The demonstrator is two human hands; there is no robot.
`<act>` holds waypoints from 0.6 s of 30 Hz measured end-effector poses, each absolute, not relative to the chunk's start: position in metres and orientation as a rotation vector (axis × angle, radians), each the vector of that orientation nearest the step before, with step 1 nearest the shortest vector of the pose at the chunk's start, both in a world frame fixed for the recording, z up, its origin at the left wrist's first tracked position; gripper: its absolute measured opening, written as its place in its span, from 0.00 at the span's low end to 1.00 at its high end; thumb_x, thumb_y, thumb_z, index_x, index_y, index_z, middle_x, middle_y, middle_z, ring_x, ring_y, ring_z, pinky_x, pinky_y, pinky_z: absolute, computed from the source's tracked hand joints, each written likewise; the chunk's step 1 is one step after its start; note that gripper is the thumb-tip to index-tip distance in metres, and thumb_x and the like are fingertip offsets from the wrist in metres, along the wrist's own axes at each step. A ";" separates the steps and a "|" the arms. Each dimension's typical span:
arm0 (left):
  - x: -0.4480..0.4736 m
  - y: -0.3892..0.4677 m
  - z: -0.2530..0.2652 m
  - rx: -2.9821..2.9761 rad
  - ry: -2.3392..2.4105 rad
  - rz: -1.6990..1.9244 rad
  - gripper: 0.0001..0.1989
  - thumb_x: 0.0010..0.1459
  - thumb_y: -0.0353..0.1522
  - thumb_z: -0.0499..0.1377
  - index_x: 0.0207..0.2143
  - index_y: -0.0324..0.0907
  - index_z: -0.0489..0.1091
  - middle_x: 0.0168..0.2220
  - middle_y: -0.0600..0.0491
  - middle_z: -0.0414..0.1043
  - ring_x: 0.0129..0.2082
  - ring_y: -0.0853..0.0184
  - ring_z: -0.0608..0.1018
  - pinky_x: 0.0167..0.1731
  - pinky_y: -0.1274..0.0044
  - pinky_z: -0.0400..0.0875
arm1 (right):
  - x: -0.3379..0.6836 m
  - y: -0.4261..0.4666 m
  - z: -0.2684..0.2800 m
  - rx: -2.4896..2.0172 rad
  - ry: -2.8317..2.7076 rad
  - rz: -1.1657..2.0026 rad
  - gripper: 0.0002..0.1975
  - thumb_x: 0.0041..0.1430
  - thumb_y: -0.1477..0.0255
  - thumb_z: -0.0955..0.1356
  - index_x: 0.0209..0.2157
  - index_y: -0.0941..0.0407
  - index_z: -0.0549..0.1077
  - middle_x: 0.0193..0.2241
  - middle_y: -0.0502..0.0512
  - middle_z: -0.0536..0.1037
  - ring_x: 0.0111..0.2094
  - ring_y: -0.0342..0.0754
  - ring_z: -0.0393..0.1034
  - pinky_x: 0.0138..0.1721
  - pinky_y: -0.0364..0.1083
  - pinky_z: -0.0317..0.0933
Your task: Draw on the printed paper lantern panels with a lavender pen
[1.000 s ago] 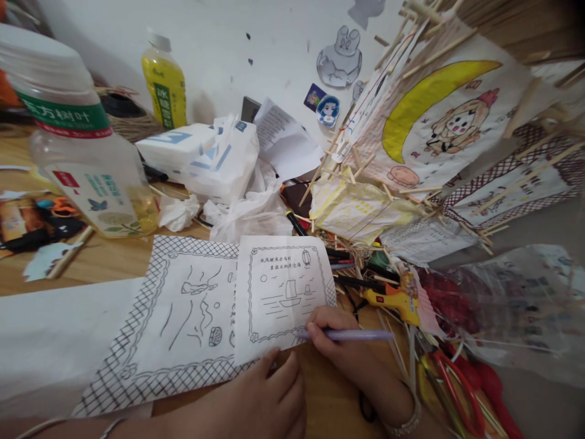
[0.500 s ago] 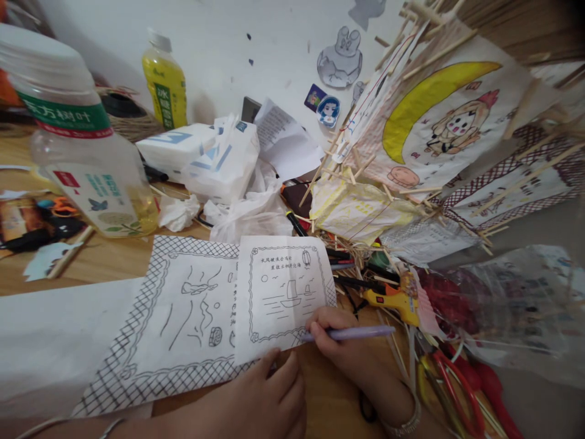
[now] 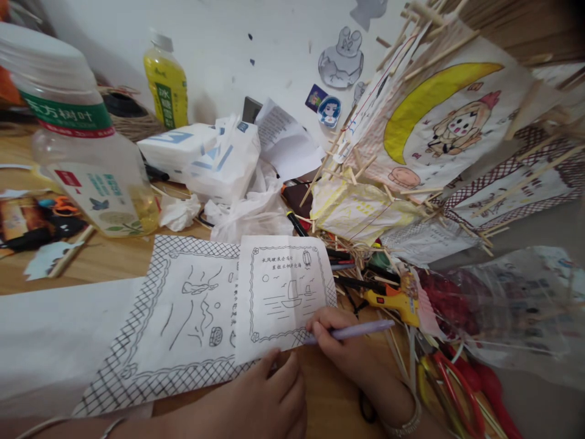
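Drawing in progress on a brown wooden surface (image 3: 325,384), seen from above. The small white paper sheet with a sailboat drawing and wavy black border (image 3: 283,299) lies toward the near edge of the surface, overlapping the right side of a larger white paper sheet with a black cross-hatched margin (image 3: 192,317). The right hand (image 3: 336,338) grips a slender pale-purple pen (image 3: 361,330), its lower end at the cross-hatching by the small sheet's lower right corner. The left hand (image 3: 276,387), fingers loosely bent, rests at the lower edge of the small sheet; whether it pinches the paper cannot be told. Toward the left edge of the surface stands a clear plastic bottle with a white cap and green band (image 3: 100,189); nearer the far edge, a yellow-labelled plastic bottle (image 3: 167,88). Toward the right edge lie a yellow hot-glue gun (image 3: 390,302) and, closer to the near right corner, red-handled scissors (image 3: 461,390). Above them rises a stick-framed white paper panel bearing a yellow crescent moon (image 3: 411,125)
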State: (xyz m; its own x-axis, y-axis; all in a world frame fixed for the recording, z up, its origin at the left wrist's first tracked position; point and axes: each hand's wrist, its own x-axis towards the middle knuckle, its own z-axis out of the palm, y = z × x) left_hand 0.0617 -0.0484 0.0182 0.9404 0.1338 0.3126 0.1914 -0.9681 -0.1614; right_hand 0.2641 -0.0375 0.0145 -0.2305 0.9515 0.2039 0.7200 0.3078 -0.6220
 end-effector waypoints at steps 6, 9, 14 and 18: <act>0.063 -0.049 0.016 -2.913 -0.208 -0.467 0.10 0.57 0.34 0.59 0.39 0.41 0.76 0.41 0.46 0.76 0.44 0.56 0.74 0.44 0.63 0.64 | 0.264 -0.040 0.020 -1.477 -1.986 0.567 0.13 0.57 0.75 0.60 0.19 0.55 0.66 0.17 0.49 0.70 0.22 0.44 0.66 0.25 0.42 0.59; 0.063 -0.049 0.015 -2.910 -0.241 -0.457 0.09 0.57 0.34 0.59 0.39 0.41 0.76 0.40 0.46 0.76 0.44 0.55 0.74 0.44 0.62 0.64 | 0.263 -0.041 0.024 -1.460 -1.993 0.596 0.13 0.59 0.74 0.61 0.21 0.55 0.68 0.20 0.50 0.73 0.24 0.45 0.68 0.27 0.42 0.60; 0.061 -0.051 0.016 -2.898 -0.274 -0.485 0.09 0.58 0.33 0.60 0.40 0.41 0.76 0.42 0.47 0.76 0.46 0.55 0.74 0.45 0.63 0.64 | 0.264 -0.039 0.017 -1.327 -2.112 0.594 0.17 0.62 0.68 0.62 0.19 0.55 0.67 0.19 0.50 0.73 0.23 0.44 0.67 0.27 0.42 0.60; 0.061 -0.052 0.016 -2.901 -0.270 -0.486 0.09 0.57 0.34 0.61 0.39 0.42 0.76 0.42 0.47 0.77 0.46 0.54 0.74 0.45 0.63 0.64 | 0.264 -0.038 0.013 -1.280 -2.141 0.662 0.19 0.64 0.65 0.61 0.21 0.55 0.69 0.21 0.51 0.74 0.24 0.44 0.68 0.28 0.43 0.61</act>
